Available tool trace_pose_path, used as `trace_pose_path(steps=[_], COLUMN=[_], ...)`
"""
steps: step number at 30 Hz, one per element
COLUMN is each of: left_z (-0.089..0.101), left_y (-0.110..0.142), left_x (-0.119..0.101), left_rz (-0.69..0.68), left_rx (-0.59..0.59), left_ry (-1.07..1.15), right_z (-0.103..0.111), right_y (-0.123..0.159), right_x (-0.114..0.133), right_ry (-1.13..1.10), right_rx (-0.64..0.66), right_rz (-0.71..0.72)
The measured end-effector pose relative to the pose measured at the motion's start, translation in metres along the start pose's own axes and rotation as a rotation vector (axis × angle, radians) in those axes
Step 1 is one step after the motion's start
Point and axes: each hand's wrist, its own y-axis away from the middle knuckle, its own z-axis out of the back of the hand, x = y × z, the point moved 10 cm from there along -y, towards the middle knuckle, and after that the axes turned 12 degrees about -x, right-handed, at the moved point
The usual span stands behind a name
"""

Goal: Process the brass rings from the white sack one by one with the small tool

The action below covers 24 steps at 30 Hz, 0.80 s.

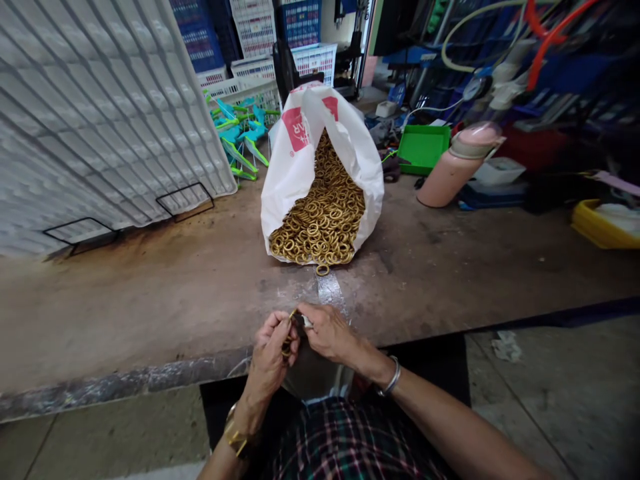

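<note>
Near the table's front edge, my left hand (273,350) is closed around several brass rings (287,347). One ring (293,313) stands up edge-on between its thumb and forefinger. Close beside it, my right hand (327,333) is closed on a small pale object (307,322), mostly hidden by the fingers, so its kind cannot be made out. The right fingertips meet the raised ring, or nearly so. Farther back, a white plastic sack (285,180) lies with its mouth toward me, full of brass rings (325,220). A single loose ring (323,270) rests just outside the mouth.
Ribbed white panels (100,120) lean at the left by black wire stands (185,200). Green and blue clips (245,137) lie behind them. On the right are a green tray (424,148), a pink bottle (453,170) and a yellow tray (603,225). Crates (300,23) stack behind the brown table (150,300).
</note>
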Motion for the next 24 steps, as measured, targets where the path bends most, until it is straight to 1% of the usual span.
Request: trace_pose_path(steps=[3, 7, 12, 14, 16, 18, 20, 21, 22, 23, 24], left_z=[0.001, 0.005, 0.013, 0.011, 0.006, -0.002, -0.002, 0.004, 0.014, 0.028, 0.044], left_y=[0.002, 0.004, 0.004, 0.011, 0.024, 0.042, 0.061, 0.068, 0.073, 0.074, 0.074], left_x=[-0.001, -0.003, -0.005, -0.009, -0.013, -0.007, 0.013, 0.028, 0.044, 0.061, 0.078], left_rz=[-0.045, -0.083, -0.124, -0.134, -0.111, -0.013, 0.160, 0.257, 0.351, 0.439, 0.519], left_rx=[-0.023, -0.046, -0.088, -0.070, -0.003, 0.114, 0.224, 0.250, 0.246, 0.212, 0.142], left_ry=[-0.098, -0.203, -0.276, -0.268, -0.232, -0.200, -0.227, -0.253, -0.277, -0.280, -0.254], right_z=[-0.003, -0.006, -0.006, -0.006, -0.004, -0.003, -0.002, -0.001, 0.000, 0.001, 0.001], right_y=[0.004, 0.004, 0.004, 0.002, -0.001, -0.005, -0.006, -0.006, -0.005, -0.004, -0.003], right_x=[0.003, 0.006, 0.006, 0.003, -0.001, -0.006, -0.008, -0.009, -0.010, -0.010, -0.010], right_ry=[0.118, 0.154, 0.242, 0.283, 0.319, 0.341, 0.354, 0.358, 0.358, 0.357, 0.352], right_rx=[0.052, 0.098, 0.124, 0.132, 0.126, 0.109, 0.091, 0.077, 0.065, 0.053, 0.044], right_rz=[0.023, 0.011, -0.002, -0.020, -0.044, -0.058, -0.054, -0.051, -0.049, -0.051, -0.051])
